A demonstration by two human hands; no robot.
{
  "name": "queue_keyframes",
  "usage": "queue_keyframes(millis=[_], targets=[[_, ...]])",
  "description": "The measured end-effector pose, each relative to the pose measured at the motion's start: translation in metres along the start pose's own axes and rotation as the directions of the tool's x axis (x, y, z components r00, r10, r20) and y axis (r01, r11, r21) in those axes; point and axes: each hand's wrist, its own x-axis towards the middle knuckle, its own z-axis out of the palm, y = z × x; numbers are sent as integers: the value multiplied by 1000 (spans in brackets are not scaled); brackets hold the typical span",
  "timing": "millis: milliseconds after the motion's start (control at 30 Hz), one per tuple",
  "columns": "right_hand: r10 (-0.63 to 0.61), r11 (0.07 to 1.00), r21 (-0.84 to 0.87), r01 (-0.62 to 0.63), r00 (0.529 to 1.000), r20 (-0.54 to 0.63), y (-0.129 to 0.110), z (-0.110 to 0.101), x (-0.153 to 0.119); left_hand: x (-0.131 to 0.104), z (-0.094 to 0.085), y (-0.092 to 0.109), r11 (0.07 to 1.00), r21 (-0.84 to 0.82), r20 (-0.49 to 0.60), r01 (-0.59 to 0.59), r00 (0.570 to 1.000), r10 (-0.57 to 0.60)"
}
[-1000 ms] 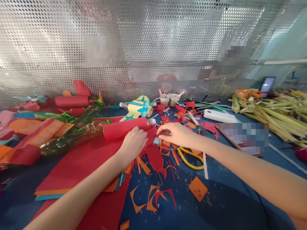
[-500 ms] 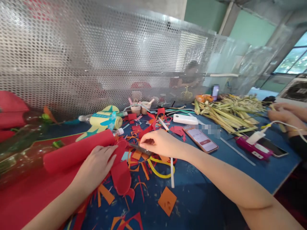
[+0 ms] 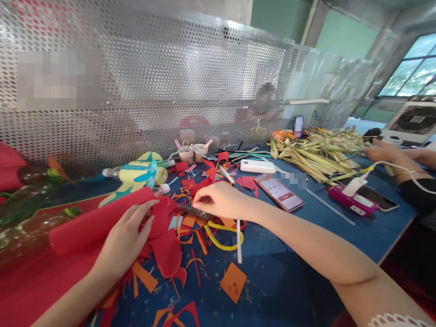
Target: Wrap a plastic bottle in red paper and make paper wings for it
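Note:
My left hand (image 3: 127, 231) lies on the roll of red sheet (image 3: 98, 222), its fingers apart over the roll's right end. Close to the fingertips is a red cut piece with a rounded end (image 3: 167, 254). My right hand (image 3: 218, 200) has its fingers closed on a dark scissors-like tool (image 3: 194, 211), whose tip points left toward the red pieces. Beneath the tool are orange scraps and a yellow loop (image 3: 223, 246). An orange square (image 3: 233, 282) lies nearer the front of the blue table.
A yellow-and-blue decorated bottle (image 3: 145, 175) lies behind the roll. White device (image 3: 258, 166), phone (image 3: 279, 192), purple power strip (image 3: 353, 200) and dried stalks (image 3: 316, 154) are to the right. Another person's hands (image 3: 391, 154) are at far right. A perforated metal screen (image 3: 153, 91) stands behind.
The whole view has shifted, so the table items appear slightly farther left. My left hand has moved a little back from the red cut piece, its fingers more bent. My right hand still holds the tool.

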Motion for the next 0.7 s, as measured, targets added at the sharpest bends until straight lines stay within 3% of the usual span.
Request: queue_keyframes(millis=[67, 133, 200, 233, 333, 433, 533, 700], targets=[[2, 998, 57, 0, 1000, -24, 1, 2, 1, 0, -5, 4, 997, -81, -144, 16, 989, -28], [11, 992, 128, -3, 998, -59, 0, 4, 1, -1, -10, 13, 965, -264, -303, -2, 950, -80], [10, 980, 200, 7, 996, -84, -2, 6, 1, -4, -13, 27, 905, -425, -338, -17, 930, -141], [6, 969, 247, 14, 997, -79, -3, 7, 0, -7, -14, 36, 890, -457, -305, -3, 940, -153], [4, 900, 435, -3, 1000, -1, -8, 10, -2, -17, -14, 60, 687, -718, -76, 115, 967, -242], [23, 849, 522, -79, 993, 113, -10, 10, -4, -26, -10, 75, 565, -796, 86, 218, 964, -250], [64, 814, 554, -174, 975, 213, -7, 7, -3, -30, -6, 78, 422, -843, 214, 335, 927, -308], [78, 749, 621, -231, 962, 263, 3, 1, 0, -29, -3, 76, 83, -895, 375, 438, 840, -391]])
